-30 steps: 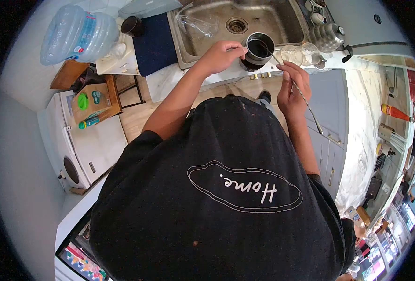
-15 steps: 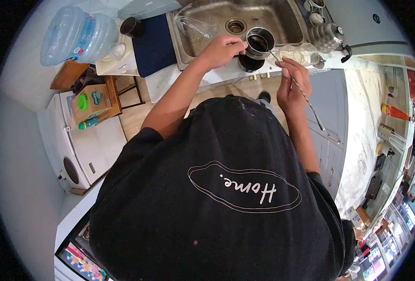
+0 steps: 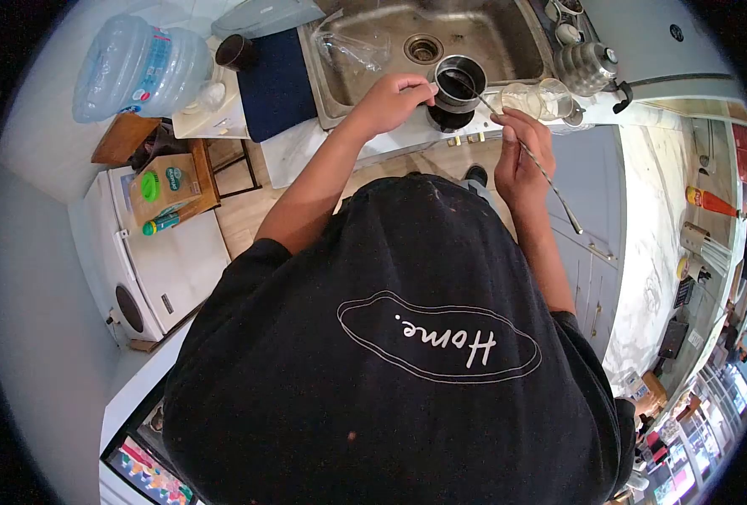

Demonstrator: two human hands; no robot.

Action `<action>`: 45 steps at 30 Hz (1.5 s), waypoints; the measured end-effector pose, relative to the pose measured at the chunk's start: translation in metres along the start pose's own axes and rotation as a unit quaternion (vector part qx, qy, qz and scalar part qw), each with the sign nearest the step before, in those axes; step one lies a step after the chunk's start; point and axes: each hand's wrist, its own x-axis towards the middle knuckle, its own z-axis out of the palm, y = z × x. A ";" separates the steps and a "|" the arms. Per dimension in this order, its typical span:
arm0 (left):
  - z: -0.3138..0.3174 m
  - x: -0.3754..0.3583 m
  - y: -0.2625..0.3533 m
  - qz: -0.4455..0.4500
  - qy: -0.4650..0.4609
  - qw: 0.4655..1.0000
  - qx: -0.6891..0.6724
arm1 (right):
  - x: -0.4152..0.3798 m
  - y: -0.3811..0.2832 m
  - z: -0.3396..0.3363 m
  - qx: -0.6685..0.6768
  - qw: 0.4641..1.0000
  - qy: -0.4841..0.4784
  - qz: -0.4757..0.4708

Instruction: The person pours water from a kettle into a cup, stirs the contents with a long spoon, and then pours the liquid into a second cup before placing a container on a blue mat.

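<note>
A small round metal cup point(image 3: 460, 103) with dark contents stands at the sink's front edge, over a black round base point(image 3: 448, 122). My left hand point(image 3: 395, 103) is closed at the cup's left side, thumb and fingertips pinched at its rim. In my right hand point(image 3: 525, 156) is a long bar spoon point(image 3: 559, 195) with a twisted shaft, held between thumb and fingers. The spoon slants down to the left, and its lower end reaches into the cup. Right of the cup stand clear glasses point(image 3: 552, 99).
Behind the cup lies the steel sink point(image 3: 508, 50), with a clear plastic bag point(image 3: 352, 50) in it. A dark mat point(image 3: 277, 88), a dark cup point(image 3: 236, 52) and a large water bottle point(image 3: 142, 67) are to the left. A ribbed metal kettle point(image 3: 586, 67) stands at right.
The cup has shifted slightly left and toward me, with my left hand lower beside it. My right hand and the spoon have moved a little left.
</note>
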 end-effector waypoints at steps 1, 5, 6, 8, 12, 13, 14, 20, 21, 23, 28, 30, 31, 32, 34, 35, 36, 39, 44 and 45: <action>-0.001 -0.001 0.000 0.002 -0.006 1.000 -0.002 | -0.001 0.000 0.000 -0.002 1.000 -0.007 -0.001; 0.000 -0.007 -0.003 0.000 -0.007 1.000 -0.016 | -0.004 -0.001 0.002 0.006 1.000 -0.018 0.006; 0.001 -0.009 -0.004 -0.002 -0.003 1.000 -0.018 | -0.005 -0.002 0.001 0.007 1.000 -0.021 0.008; 0.004 -0.014 -0.005 -0.007 0.006 1.000 -0.020 | -0.007 -0.003 0.001 0.012 1.000 -0.024 0.007; 0.007 -0.020 -0.010 -0.007 -0.002 1.000 -0.007 | -0.014 -0.004 -0.002 0.018 0.999 -0.029 0.016; 0.008 -0.020 -0.009 -0.010 -0.004 1.000 -0.008 | -0.015 -0.004 -0.003 0.015 0.999 -0.031 0.023; 0.010 -0.021 -0.009 -0.012 -0.006 1.000 -0.008 | -0.015 -0.004 -0.003 0.015 0.999 -0.032 0.022; 0.014 -0.021 -0.007 -0.013 -0.006 1.000 -0.015 | -0.018 -0.003 -0.003 0.020 0.999 -0.027 0.017; 0.014 -0.021 -0.008 -0.013 -0.009 1.000 -0.012 | -0.017 -0.003 -0.004 0.019 0.999 -0.026 0.018; 0.013 -0.019 -0.012 -0.012 -0.014 1.000 -0.006 | -0.016 -0.004 -0.005 0.018 0.999 -0.017 0.023; 0.012 -0.020 -0.006 -0.015 -0.007 1.000 -0.008 | -0.012 -0.004 -0.007 0.036 0.999 0.019 0.033; 0.012 -0.019 -0.005 -0.019 0.001 1.000 -0.014 | -0.010 -0.005 -0.007 0.045 0.999 0.019 0.023; 0.012 -0.016 -0.007 -0.024 0.006 1.000 -0.017 | -0.008 -0.005 -0.006 0.050 0.998 0.020 0.017; 0.011 -0.012 -0.009 -0.029 0.011 0.999 -0.020 | -0.006 -0.004 -0.005 0.045 0.999 0.018 0.008; 0.011 -0.006 -0.009 0.008 0.034 0.998 -0.046 | -0.001 -0.001 -0.001 0.033 0.999 0.015 -0.010; 0.010 -0.003 -0.009 0.027 0.046 0.997 -0.059 | 0.003 0.001 0.001 0.033 0.999 0.021 -0.007; 0.008 0.000 -0.006 0.031 0.050 0.997 -0.053 | 0.007 0.003 0.002 0.034 0.999 0.027 -0.005; 0.002 0.007 0.001 0.056 0.066 0.995 -0.044 | 0.019 0.007 0.007 0.031 0.998 0.049 0.000; -0.003 0.014 0.011 0.068 0.085 0.993 -0.036 | 0.028 0.017 0.018 0.030 0.997 0.072 -0.018; -0.003 0.015 0.011 0.061 0.087 0.994 -0.033 | 0.029 0.018 0.020 0.029 0.997 0.071 -0.021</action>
